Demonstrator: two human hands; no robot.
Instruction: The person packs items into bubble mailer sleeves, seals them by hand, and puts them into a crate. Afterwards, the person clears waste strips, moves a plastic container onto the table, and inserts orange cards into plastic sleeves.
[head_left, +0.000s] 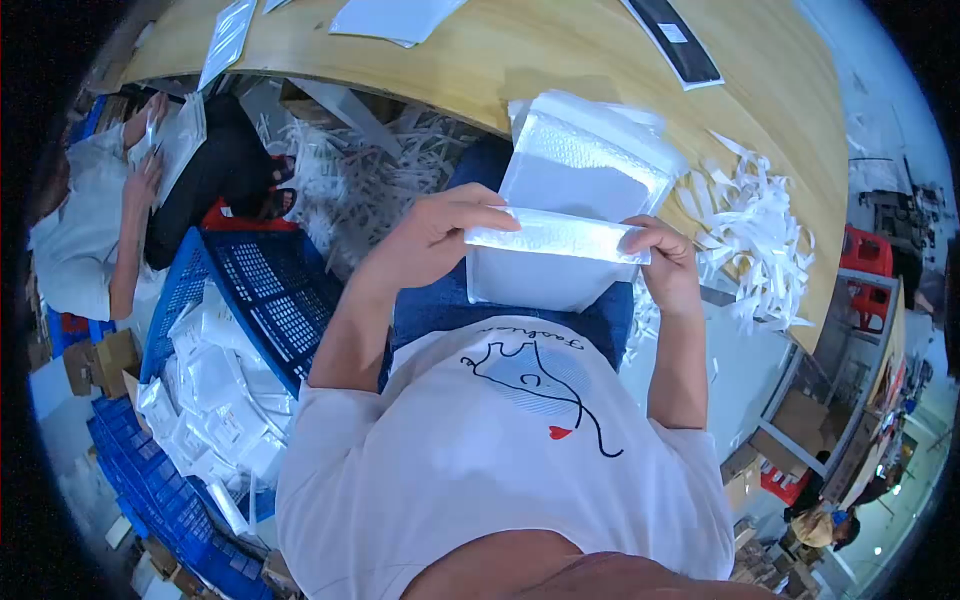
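A white padded mailer (540, 280) lies over my lap, with its top flap folded into a shiny strip. My left hand (445, 230) pinches the strip's left end between thumb and fingers. At the right end, my right hand (665, 255) grips the same strip, thumb on top. Just beyond it, a stack of white bubble-lined mailers (590, 150) rests at the table's edge, the top one showing its open, bubbled mouth. A heap of white peeled strips (750, 225) lies on the table to the right of the stack.
The wooden table (560, 50) curves across the top, bearing a dark packet (675, 40) and white sheets (395, 15). At left are a blue crate (270, 290), packed white mailers (220, 390) and a seated person (90, 220) holding mailers. Paper strips (350, 180) litter the floor.
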